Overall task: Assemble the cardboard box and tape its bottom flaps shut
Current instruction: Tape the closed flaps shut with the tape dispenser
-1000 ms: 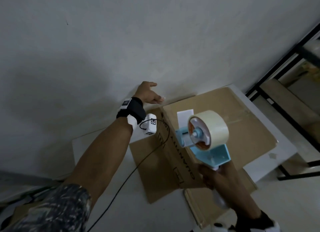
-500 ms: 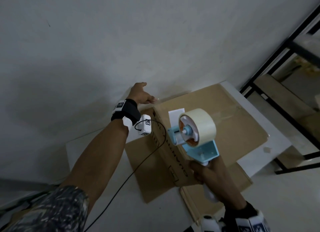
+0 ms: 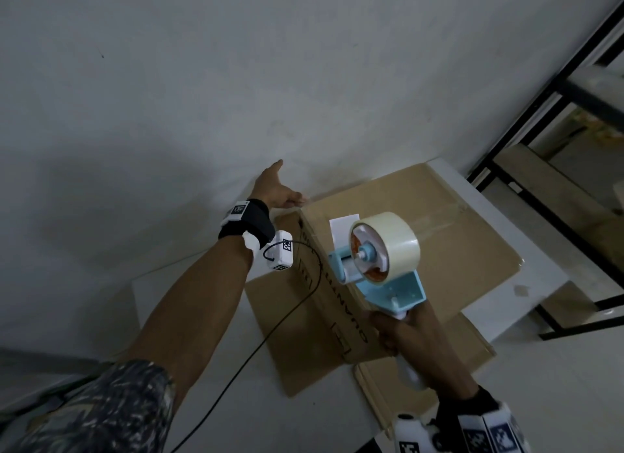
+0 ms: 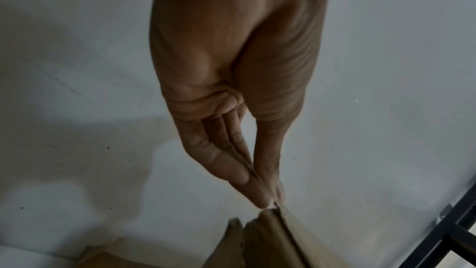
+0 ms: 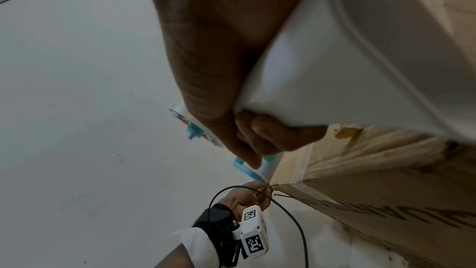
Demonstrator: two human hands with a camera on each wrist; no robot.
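The left hand (image 3: pixel 275 190), fingers straight, is still pressing the cardboard box's (image 3: pixel 405 250) far corner; the right hand (image 3: pixel 401 331), clenched on the tape dispenser (image 3: pixel 381 256), is lifting it above the box, so taping seems imminent.
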